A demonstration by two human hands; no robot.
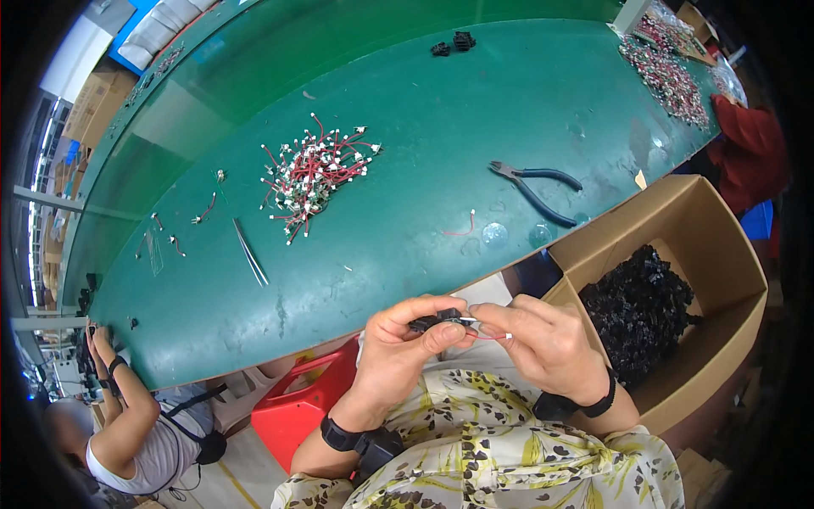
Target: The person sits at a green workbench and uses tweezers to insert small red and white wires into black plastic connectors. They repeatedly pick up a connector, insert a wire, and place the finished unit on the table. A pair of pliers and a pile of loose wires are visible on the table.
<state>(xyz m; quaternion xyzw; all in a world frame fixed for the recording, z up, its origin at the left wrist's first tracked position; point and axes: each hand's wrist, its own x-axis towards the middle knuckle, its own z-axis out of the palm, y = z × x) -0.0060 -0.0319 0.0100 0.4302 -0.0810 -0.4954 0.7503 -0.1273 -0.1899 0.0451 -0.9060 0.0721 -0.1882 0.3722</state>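
Just past the table's front edge, my left hand (401, 346) grips a small black plastic part (434, 321) between thumb and fingers. My right hand (547, 343) is closed at the same part, pinching a short red wire lead (490, 337) with a small white connector. One end of the lead meets the black part; whether it is seated inside cannot be made out. Farther off on the green table (381, 246) lies a pile of red wire leads (314, 174) with white connectors. A single lead (462, 227) rests nearer to my hands.
Blue-handled cutters (538, 188) and metal tweezers (250, 254) lie on the table. An open cardboard box (729, 280) with black parts (640, 310) stands to my right. A red stool (297, 399) is at left. Two co-workers sit at the far left and far right.
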